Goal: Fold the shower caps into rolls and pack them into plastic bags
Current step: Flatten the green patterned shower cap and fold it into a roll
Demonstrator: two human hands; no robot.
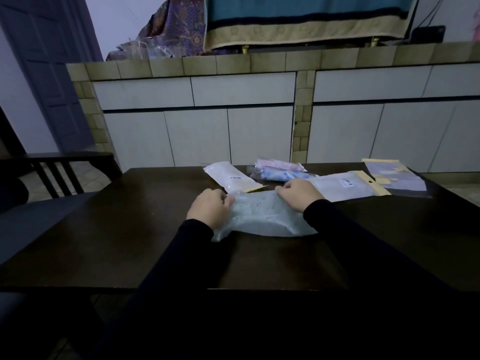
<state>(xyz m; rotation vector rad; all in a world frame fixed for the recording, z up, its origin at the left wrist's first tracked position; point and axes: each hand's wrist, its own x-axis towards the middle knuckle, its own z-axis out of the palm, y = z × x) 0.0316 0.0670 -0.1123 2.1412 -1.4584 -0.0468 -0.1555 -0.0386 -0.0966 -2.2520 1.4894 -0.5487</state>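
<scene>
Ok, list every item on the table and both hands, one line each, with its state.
Pale blue shower cap: spread flat on the dark table, not yet rolled.
Left hand: grips the cap's left edge.
Right hand: grips the cap's far right edge.
White packed bag: lying flat.
Yellow-header bag: lying flat.
Pink and blue packets: piled behind.
Far-right bags: lying flat.

Both arms reach up from bottom of frame toward centre, converging slightly, each in long dark sleeve down to wrist. Left hand [209, 207] sits centre-left, back of hand up, fingers curled inward and gripping left end of pale shower cap [262, 216]. Right hand [301, 191] sits just right of centre, a little higher in frame, knuckles up, fingers bent down onto cap's upper edge, pinching it. Hands near each other, not touching.
</scene>
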